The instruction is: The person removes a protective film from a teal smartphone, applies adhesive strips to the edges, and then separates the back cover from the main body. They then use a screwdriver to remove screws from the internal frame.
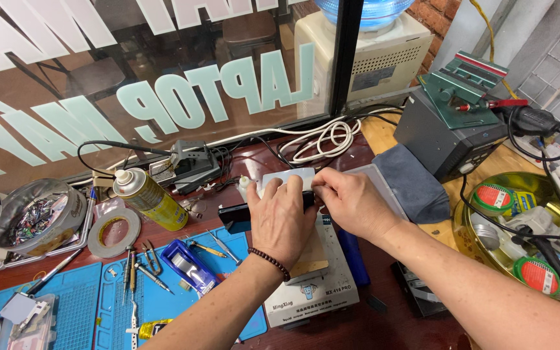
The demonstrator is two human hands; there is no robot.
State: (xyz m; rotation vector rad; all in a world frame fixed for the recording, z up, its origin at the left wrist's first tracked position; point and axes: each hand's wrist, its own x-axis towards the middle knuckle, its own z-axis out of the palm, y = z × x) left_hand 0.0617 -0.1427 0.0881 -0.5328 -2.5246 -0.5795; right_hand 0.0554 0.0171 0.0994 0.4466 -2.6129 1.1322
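My left hand (281,217): lies flat over a dark phone (236,214), fingers together, pressing it down on the white heating plate (312,295).
My right hand (351,202): fingertips pinched on the phone's far edge, just beside a white plastic piece (286,178).
Phone: on the plate at bench centre, mostly hidden under my palm.
Handling: I judge it thin, stiff, smooth, its glass fragile; best held by the side edges.
Nearby: yellow spray can (150,198), tape roll (114,232), tweezers (152,275) on the blue mat (85,304).

Yellow can (150,199) far left; blue mat (92,304) near left; grey cloth (409,181) right; dark red-brown worktop (384,324); gold tray (481,249) far right.
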